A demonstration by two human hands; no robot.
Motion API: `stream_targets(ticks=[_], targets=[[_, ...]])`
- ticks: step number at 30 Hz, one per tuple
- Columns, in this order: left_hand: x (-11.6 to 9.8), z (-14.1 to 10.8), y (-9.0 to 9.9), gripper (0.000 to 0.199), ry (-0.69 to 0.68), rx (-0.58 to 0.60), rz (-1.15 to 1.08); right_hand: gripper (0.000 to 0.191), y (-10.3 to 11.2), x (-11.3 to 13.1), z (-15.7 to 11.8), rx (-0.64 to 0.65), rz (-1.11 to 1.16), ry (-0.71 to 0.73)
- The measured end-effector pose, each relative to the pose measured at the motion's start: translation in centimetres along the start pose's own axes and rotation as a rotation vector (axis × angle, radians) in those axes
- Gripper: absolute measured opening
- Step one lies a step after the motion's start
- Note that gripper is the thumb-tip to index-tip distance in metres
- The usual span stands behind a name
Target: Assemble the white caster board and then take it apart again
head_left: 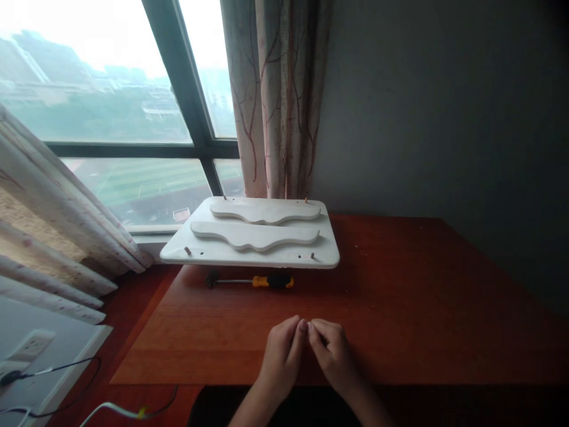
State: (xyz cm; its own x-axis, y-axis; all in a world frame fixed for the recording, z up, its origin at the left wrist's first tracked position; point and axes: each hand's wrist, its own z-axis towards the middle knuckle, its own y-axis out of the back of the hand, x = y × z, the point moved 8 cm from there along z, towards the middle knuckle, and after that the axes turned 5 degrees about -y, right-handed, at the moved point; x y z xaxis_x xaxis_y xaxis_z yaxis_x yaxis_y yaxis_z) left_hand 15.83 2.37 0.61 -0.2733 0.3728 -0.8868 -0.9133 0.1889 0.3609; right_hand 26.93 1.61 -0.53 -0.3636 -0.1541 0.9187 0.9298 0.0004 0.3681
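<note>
My left hand [284,347] is closed, fingers curled, just above the front part of the reddish-brown table. Close beside it, my right hand [329,349] is curled too, and the thumbs meet or nearly meet. Nothing shows between the fingers of either hand. Beyond them lies a screwdriver [265,281] with a yellow and black handle, its shaft pointing left. Behind it a white board [262,258] lies flat, with short pegs standing near its corners. Two white wavy-edged pieces rest on the board, a front one [255,235] and a back one [265,211].
Small dark items [210,281] lie at the screwdriver's tip. The table [422,314] meets a grey wall at the back. A window and curtains [284,101] stand behind and left. At the lower left are a wall socket [33,346] and cables [115,408].
</note>
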Motion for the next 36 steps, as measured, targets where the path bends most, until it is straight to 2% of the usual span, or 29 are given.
stream_targets(ticks=[4,9,16,21,36], targets=[[0.14,-0.14,-0.52,0.040,0.002,0.048,-0.016,0.041,0.08,-0.82,0.04,-0.023,0.011,-0.039],[0.02,-0.50,0.07,0.041,-0.022,0.022,-0.029,0.040,0.05,-0.46,-0.19,-0.046,-0.020,-0.022],[0.51,-0.45,-0.49,0.040,-0.001,0.058,-0.051,0.041,0.01,-0.77,-0.08,-0.043,-0.032,-0.025],[0.36,-0.52,-0.14,0.038,-0.034,0.017,-0.033,0.042,-0.03,-0.91,-0.07,-0.044,-0.037,-0.023],[0.34,-0.55,-0.25,0.039,-0.011,0.034,-0.052,0.042,-0.03,-0.96,-0.26,-0.058,-0.066,-0.011]])
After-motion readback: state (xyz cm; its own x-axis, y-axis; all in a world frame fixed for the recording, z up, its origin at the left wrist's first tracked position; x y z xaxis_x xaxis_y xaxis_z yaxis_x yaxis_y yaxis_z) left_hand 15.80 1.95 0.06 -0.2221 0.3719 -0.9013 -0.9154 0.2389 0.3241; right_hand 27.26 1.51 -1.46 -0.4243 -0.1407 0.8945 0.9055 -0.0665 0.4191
